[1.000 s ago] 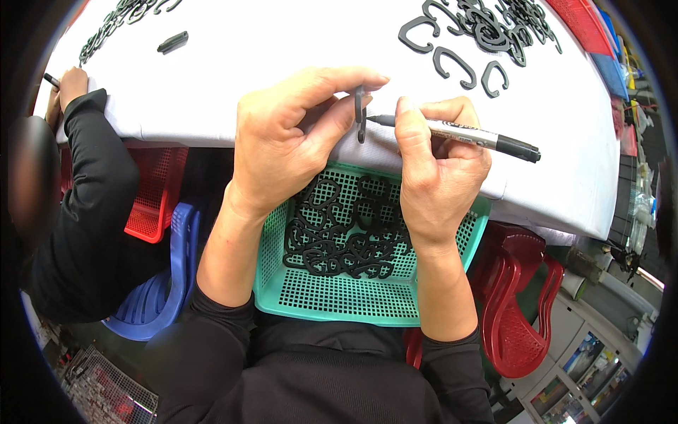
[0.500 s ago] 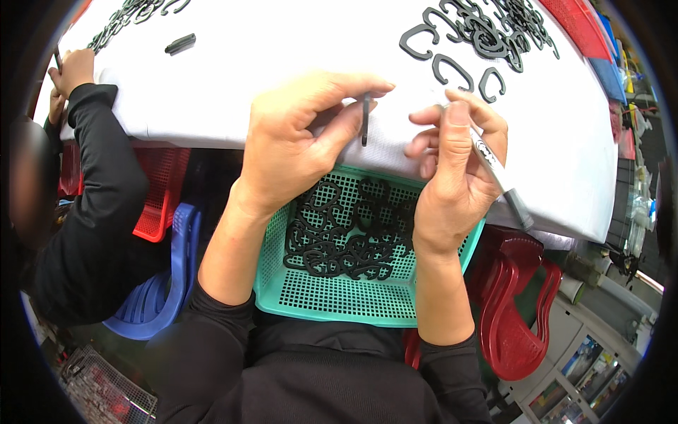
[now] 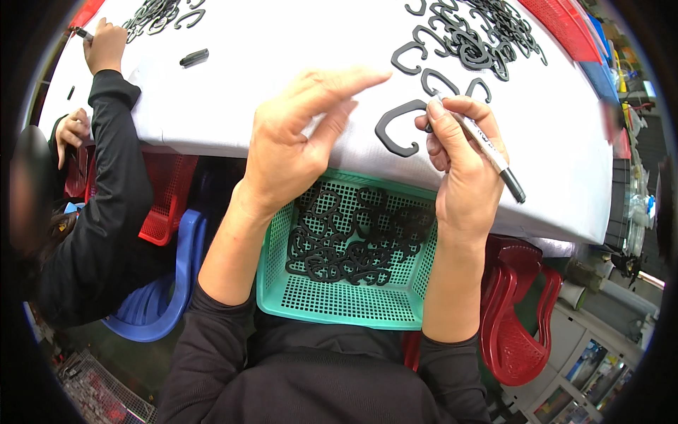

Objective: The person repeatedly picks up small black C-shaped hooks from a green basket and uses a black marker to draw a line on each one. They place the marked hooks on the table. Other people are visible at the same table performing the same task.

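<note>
My right hand (image 3: 466, 152) grips a marker pen (image 3: 494, 157) with a grey-white barrel, its black end pointing down and right. A black C-shaped hook (image 3: 387, 134) is pinched by the same hand's fingers, held above the table edge. To the left, my left hand (image 3: 293, 141) is empty, index finger stretched toward the right and thumb apart, slightly blurred. Below both hands a green plastic basket (image 3: 339, 316) rests at my lap, with several black hooks (image 3: 339, 261) inside. More single hooks (image 3: 409, 58) lie on the table just beyond my right hand.
A heap of black hooks (image 3: 473, 46) covers the far right of the white table (image 3: 282, 42). A black pen cap (image 3: 194, 58) lies left of centre. At left, a co-worker's hand (image 3: 106, 46) holds a marker. Blue (image 3: 180, 283) and dark red chairs (image 3: 515, 325) flank me.
The hook has passed from my left hand to my right hand, now seen broadside. My left hand has let go and its fingers are stretched. The co-worker's hands have moved apart.
</note>
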A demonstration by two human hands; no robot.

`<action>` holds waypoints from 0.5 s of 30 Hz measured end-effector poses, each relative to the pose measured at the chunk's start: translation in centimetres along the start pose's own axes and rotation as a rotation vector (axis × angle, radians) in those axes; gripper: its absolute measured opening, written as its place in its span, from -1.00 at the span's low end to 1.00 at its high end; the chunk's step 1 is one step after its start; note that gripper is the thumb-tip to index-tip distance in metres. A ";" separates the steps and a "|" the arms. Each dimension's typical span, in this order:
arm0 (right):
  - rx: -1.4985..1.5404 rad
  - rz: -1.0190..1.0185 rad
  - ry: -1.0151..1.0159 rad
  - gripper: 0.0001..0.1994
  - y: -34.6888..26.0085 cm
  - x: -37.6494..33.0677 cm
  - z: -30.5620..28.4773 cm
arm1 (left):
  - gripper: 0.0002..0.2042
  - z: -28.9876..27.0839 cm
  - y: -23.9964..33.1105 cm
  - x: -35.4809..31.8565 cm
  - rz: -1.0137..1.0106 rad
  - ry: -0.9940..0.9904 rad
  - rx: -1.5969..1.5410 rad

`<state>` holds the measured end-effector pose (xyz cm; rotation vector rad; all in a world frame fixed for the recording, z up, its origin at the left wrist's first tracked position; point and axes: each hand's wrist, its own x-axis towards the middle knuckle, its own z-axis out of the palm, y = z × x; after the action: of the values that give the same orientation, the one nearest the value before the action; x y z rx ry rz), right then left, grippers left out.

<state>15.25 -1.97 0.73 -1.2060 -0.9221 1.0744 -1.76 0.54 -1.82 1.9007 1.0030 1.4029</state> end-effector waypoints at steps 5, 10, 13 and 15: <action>0.094 0.102 -0.084 -0.83 -0.5 -0.1 0.1 | -0.66 0.3 0.6 -0.1 0.145 -0.086 -0.082; -0.179 -0.176 0.069 -0.80 0.4 -0.2 0.2 | -0.75 0.4 0.7 -0.2 -0.016 -0.002 -0.008; -0.213 -0.273 0.140 -0.82 1.2 -0.2 -0.2 | -0.77 0.9 0.2 -0.6 -0.150 0.029 0.082; -0.188 -0.222 0.108 -0.81 1.2 -0.8 -0.1 | -0.76 1.0 0.1 -0.9 -0.219 0.050 0.105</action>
<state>14.95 -2.71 -0.43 -1.2680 -1.0630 0.7521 -0.97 -0.22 -2.50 1.7733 1.2902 1.2987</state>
